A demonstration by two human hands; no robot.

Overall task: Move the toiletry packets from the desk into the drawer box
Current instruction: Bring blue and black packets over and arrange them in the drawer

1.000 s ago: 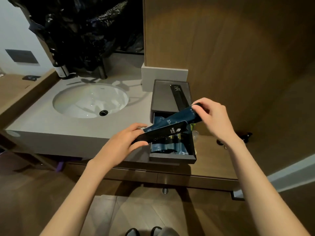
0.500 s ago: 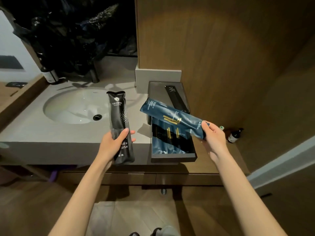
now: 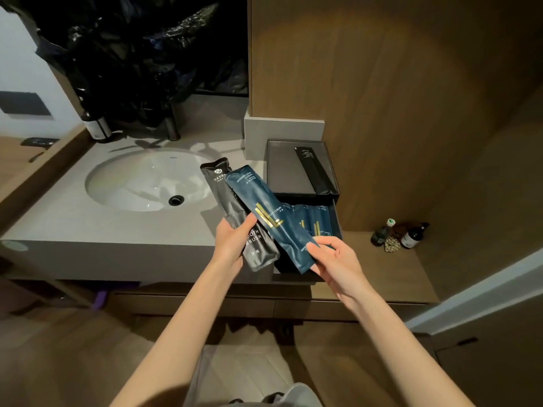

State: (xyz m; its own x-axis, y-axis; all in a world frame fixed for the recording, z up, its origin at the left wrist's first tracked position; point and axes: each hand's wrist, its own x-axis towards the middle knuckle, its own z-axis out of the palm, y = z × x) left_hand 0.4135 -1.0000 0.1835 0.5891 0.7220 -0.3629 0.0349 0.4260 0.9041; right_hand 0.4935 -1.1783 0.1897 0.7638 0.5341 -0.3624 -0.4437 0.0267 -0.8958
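Dim warm room, bright pool on wood wall (image 3: 367,69). Glare in sink (image 3: 147,180). Dark upper left. Edges bowed, slightly soft.

We see white oval sink basin (image 3: 147,180) at 10 o'clock, set in grey countertop (image 3: 73,227); black drain (image 3: 176,200) at basin's near edge. Black plastic bags (image 3: 141,54) piled at 11 o'clock behind basin; dark bottle with pale label (image 3: 95,127) stands at their left foot. At 3 o'clock we note cluster of small bottles (image 3: 399,235) on wooden shelf (image 3: 382,268), touching or nearly so. Wood wall panel (image 3: 396,98) fills 1 o'clock.
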